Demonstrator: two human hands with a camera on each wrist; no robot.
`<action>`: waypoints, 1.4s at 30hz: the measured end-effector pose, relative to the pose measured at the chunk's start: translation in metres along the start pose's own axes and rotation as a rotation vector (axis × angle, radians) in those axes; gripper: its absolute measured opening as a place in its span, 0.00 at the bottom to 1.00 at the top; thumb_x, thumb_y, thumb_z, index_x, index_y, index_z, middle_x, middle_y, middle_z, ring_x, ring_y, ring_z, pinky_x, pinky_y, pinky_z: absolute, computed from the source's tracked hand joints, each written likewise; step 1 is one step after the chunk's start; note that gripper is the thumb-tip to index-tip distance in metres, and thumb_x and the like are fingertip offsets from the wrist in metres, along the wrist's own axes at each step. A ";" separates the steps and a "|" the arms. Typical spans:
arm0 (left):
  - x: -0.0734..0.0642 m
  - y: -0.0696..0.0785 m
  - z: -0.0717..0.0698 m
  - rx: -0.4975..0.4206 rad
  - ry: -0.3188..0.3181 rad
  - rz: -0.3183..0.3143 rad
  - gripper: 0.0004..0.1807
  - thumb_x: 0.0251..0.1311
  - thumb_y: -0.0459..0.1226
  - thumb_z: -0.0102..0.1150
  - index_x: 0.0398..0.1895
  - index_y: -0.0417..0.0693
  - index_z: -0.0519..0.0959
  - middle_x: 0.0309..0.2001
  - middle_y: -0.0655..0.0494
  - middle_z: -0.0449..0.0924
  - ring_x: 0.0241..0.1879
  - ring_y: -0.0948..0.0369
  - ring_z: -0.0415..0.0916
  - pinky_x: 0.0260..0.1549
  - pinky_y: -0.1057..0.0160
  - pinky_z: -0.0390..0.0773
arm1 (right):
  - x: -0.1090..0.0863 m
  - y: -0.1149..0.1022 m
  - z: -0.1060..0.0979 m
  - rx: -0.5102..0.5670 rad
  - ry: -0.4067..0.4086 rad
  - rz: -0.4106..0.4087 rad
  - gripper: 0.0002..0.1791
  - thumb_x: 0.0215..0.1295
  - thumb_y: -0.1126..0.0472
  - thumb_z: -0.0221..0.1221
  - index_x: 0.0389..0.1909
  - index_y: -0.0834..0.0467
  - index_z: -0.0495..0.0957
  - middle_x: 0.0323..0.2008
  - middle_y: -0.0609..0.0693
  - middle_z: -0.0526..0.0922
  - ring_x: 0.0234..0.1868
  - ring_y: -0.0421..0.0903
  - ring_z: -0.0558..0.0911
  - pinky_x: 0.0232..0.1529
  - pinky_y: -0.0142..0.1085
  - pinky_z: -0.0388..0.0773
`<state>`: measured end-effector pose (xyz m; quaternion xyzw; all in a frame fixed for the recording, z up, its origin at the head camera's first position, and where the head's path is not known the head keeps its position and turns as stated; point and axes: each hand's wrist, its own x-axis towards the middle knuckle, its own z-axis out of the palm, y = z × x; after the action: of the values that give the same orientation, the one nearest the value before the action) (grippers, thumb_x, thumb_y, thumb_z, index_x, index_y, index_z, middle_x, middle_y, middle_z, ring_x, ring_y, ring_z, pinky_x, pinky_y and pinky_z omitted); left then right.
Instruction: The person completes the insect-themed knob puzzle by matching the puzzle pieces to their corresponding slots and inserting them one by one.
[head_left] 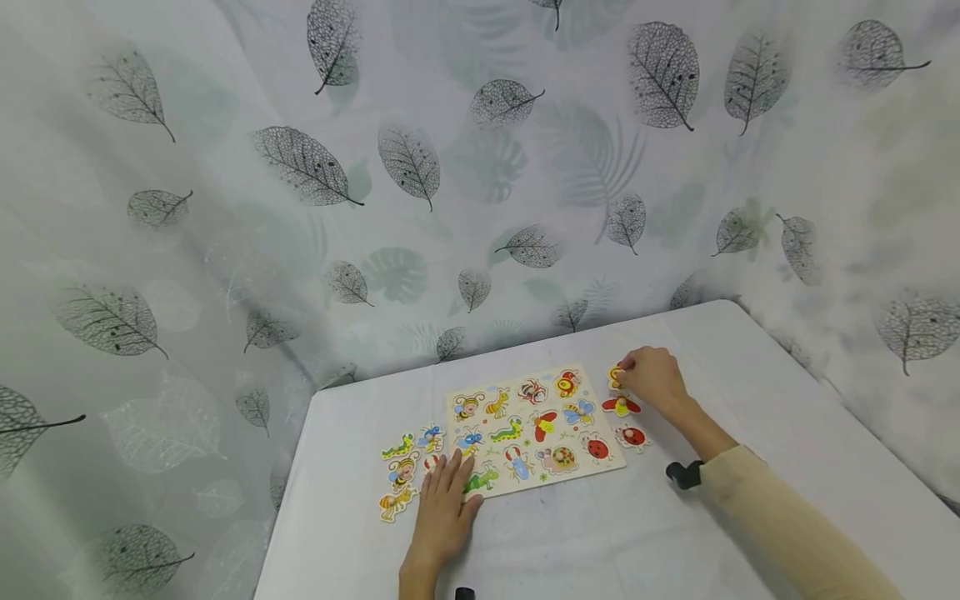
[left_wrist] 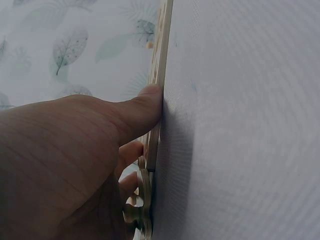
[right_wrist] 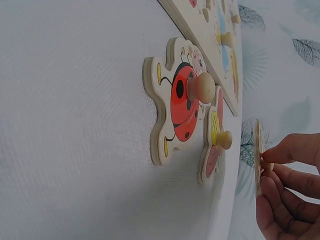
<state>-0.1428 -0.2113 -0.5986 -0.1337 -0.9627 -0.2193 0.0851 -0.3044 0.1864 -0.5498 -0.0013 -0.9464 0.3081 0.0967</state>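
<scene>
My right hand (head_left: 654, 379) pinches the wooden knob of a red-and-yellow puzzle piece (head_left: 615, 377); in the right wrist view that piece (right_wrist: 258, 157) stands edge-on, clear of the table. Below it lie a red-winged insect piece (head_left: 621, 406) and a ladybug piece (right_wrist: 185, 100), both with round knobs. The pale wooden puzzle board (head_left: 540, 483), printed with insects, lies mid-table. My left hand (head_left: 442, 508) rests at its lower left corner, fingers extended, partly covering a red-and-white piece (head_left: 430, 463). In the left wrist view the thumb (left_wrist: 145, 107) touches the board's edge.
Left of the board lie a caterpillar piece (head_left: 397, 447), a blue insect piece (head_left: 431, 437), a bee piece (head_left: 403, 472) and a yellow-orange insect piece (head_left: 396, 503). A white cloth covers the table (head_left: 555, 542). Leaf-patterned curtains (head_left: 465, 208) hang behind and at the sides.
</scene>
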 end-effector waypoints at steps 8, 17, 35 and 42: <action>0.001 -0.002 0.000 0.004 -0.057 -0.041 0.32 0.71 0.46 0.58 0.75 0.51 0.66 0.77 0.46 0.58 0.76 0.40 0.49 0.72 0.34 0.48 | 0.001 -0.005 0.002 0.000 -0.028 0.001 0.10 0.60 0.61 0.69 0.35 0.65 0.86 0.30 0.56 0.86 0.25 0.48 0.78 0.21 0.34 0.78; 0.001 -0.002 -0.001 0.022 -0.056 -0.045 0.32 0.70 0.46 0.59 0.75 0.51 0.66 0.77 0.46 0.58 0.76 0.40 0.50 0.72 0.34 0.49 | 0.003 -0.010 0.008 0.024 -0.035 0.000 0.10 0.60 0.60 0.68 0.36 0.64 0.87 0.32 0.57 0.86 0.25 0.48 0.79 0.21 0.33 0.79; 0.001 -0.001 -0.001 0.013 -0.066 -0.055 0.32 0.70 0.46 0.59 0.75 0.52 0.65 0.78 0.47 0.57 0.77 0.41 0.48 0.72 0.34 0.47 | 0.002 -0.021 0.014 0.030 -0.040 -0.060 0.07 0.59 0.61 0.68 0.33 0.63 0.86 0.29 0.54 0.85 0.23 0.45 0.77 0.18 0.33 0.76; 0.002 -0.001 0.000 0.024 -0.063 -0.057 0.32 0.70 0.47 0.59 0.76 0.53 0.65 0.77 0.48 0.57 0.77 0.41 0.48 0.72 0.34 0.48 | 0.003 -0.025 0.019 0.048 -0.049 -0.032 0.09 0.59 0.60 0.69 0.35 0.62 0.87 0.31 0.55 0.85 0.24 0.46 0.77 0.18 0.33 0.76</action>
<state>-0.1445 -0.2115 -0.5983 -0.1122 -0.9709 -0.2056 0.0502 -0.3098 0.1553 -0.5501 0.0235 -0.9407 0.3292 0.0782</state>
